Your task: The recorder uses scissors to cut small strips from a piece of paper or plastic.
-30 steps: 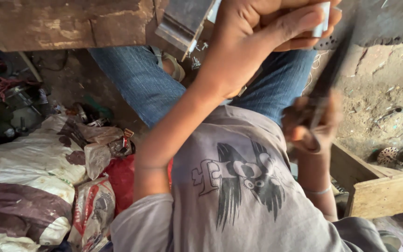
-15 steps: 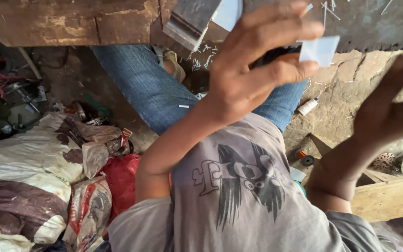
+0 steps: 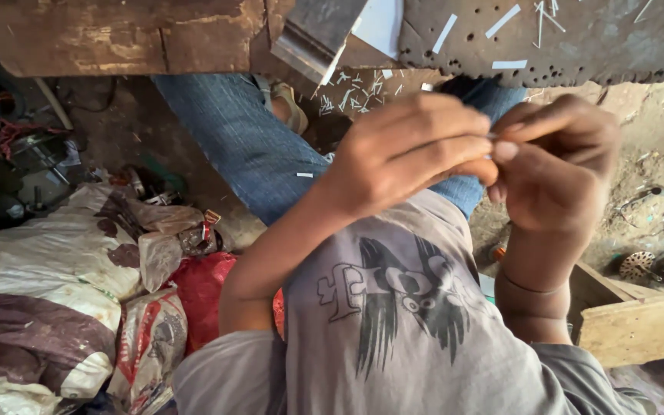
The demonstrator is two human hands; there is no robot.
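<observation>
My left hand (image 3: 416, 154) and my right hand (image 3: 559, 165) meet in front of my chest, above my grey printed shirt (image 3: 393, 307). Their fingertips are pinched together on a tiny white sliver (image 3: 492, 138), most of it hidden by the fingers. A thin band circles my right wrist. Below the hands lie my blue jeans (image 3: 247, 146). Above them a dark board full of holes (image 3: 578, 46) carries several white paper slivers.
A worn wooden bench (image 3: 117, 38) and a grey metal piece (image 3: 317, 34) span the top. Stained sacks (image 3: 55, 261) and a red bag (image 3: 201, 292) are piled at left. A wooden box (image 3: 639, 323) and round metal parts (image 3: 639, 265) sit at right on the dirt floor.
My left hand has come down from the board, where it held a white card. My right hand, which earlier held a dark tool, has swung in to meet it.
</observation>
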